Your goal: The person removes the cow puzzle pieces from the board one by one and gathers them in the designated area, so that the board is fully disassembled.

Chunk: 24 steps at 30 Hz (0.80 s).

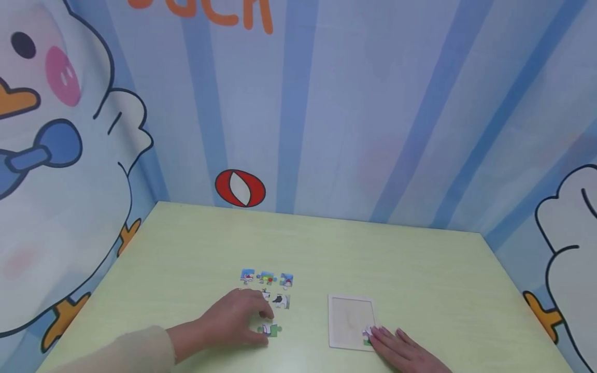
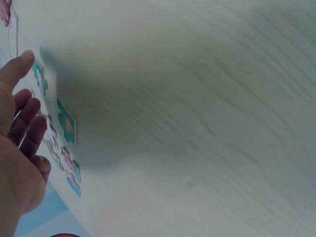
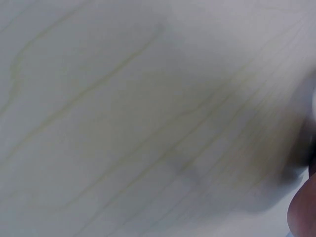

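My left hand (image 1: pixel 235 318) hovers low over the table, its thumb and fingers spread apart on either side of a green and white jigsaw piece (image 1: pixel 270 329). In the left wrist view the thumb tip overlaps the edge of that piece (image 2: pixel 39 76). A green piece with an orange patch (image 2: pixel 66 123) lies close by the palm, hidden by the hand in the head view. My right hand (image 1: pixel 403 349) lies with straight fingers over the right edge of a shallow puzzle tray (image 1: pixel 345 321). Its fingertips touch a pink and green piece (image 1: pixel 367 335) in the tray's near right corner.
Beyond the left hand, a row of blue-topped pieces (image 1: pixel 267 278) lies on the pale table (image 1: pixel 396 259). A black and white piece (image 1: pixel 281 301) is just nearer. A striped fabric backdrop (image 1: pixel 336 129) with cartoon ducks rises behind the table and at its sides.
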Available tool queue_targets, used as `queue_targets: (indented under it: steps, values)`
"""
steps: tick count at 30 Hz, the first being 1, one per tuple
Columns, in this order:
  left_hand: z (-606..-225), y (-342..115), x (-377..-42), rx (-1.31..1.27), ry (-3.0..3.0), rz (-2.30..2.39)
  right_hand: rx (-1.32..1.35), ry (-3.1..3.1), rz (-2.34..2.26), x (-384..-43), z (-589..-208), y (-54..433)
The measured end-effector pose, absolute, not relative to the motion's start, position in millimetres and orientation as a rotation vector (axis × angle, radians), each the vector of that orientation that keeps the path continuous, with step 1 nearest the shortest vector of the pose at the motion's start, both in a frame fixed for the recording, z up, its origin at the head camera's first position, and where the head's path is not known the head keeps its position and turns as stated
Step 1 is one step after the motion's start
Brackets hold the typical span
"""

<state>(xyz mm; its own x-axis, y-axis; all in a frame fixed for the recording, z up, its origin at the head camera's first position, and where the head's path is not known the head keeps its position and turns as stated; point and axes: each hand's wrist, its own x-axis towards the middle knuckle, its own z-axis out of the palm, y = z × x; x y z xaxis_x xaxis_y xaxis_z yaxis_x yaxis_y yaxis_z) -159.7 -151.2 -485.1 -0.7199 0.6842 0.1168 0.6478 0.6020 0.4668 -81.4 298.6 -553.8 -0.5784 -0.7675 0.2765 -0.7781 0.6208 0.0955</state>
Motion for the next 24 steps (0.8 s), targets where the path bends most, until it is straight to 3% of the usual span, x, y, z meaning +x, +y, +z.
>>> queue_targets:
  steps: [24]
  values:
    - [-485, -168, -151, 1.032, 2.78, 0.746, 1.223, -2.65, 0.124, -77, -549, 296]
